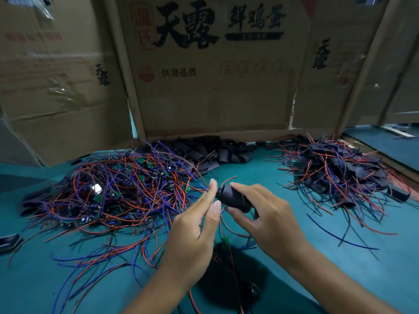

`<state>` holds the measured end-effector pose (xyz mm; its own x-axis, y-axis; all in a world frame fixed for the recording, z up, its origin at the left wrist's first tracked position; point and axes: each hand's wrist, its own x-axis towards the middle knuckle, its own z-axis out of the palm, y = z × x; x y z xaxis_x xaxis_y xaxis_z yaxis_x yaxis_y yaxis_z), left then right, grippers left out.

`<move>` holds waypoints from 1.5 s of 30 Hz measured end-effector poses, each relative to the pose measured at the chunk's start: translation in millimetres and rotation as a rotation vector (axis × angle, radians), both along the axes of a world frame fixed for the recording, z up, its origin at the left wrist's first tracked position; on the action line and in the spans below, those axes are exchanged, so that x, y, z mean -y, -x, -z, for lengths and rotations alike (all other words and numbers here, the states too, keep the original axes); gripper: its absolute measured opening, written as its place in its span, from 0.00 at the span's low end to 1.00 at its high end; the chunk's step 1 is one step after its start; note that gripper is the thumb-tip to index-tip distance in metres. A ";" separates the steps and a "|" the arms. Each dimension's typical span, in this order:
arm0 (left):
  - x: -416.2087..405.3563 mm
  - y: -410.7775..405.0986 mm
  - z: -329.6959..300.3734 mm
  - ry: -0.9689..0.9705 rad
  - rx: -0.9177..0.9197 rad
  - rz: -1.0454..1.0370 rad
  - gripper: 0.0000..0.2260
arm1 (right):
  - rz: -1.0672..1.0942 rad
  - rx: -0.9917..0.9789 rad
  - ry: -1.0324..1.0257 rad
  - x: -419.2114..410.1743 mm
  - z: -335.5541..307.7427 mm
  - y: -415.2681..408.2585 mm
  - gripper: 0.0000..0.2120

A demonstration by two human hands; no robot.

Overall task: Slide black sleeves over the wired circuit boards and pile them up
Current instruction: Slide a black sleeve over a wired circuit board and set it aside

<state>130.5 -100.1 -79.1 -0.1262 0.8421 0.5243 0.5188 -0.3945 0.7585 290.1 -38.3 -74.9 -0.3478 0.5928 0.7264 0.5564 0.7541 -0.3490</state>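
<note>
My right hand (269, 218) grips a black sleeve (233, 198) above the teal table, thumb under it and forefinger on top. My left hand (195, 227) pinches the red and blue wires at the sleeve's left mouth; the board itself is hidden inside or behind my fingers. A heap of bare green circuit boards with red and blue wires (118, 191) lies at the left. Empty black sleeves (210, 152) are piled at the back centre. Sleeved boards with wires (340, 173) form a pile at the right.
Cardboard box walls (210, 71) stand along the back and both sides of the teal table (340, 268). A loose green board with wires (224, 242) lies under my hands, above a dark shadow. A dark object (8, 241) sits at the left edge.
</note>
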 end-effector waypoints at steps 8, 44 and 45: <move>-0.7 -7.1 5.8 0.097 0.129 0.124 0.24 | 0.074 0.065 -0.048 1.4 2.1 2.1 0.19; -22.0 35.2 15.5 -0.060 -0.474 -0.232 0.20 | 0.621 0.655 -0.073 -140.7 -72.6 -83.6 0.14; -23.9 36.9 16.8 -0.069 -0.486 -0.246 0.19 | 0.665 0.676 -0.074 -159.1 -79.3 -96.2 0.14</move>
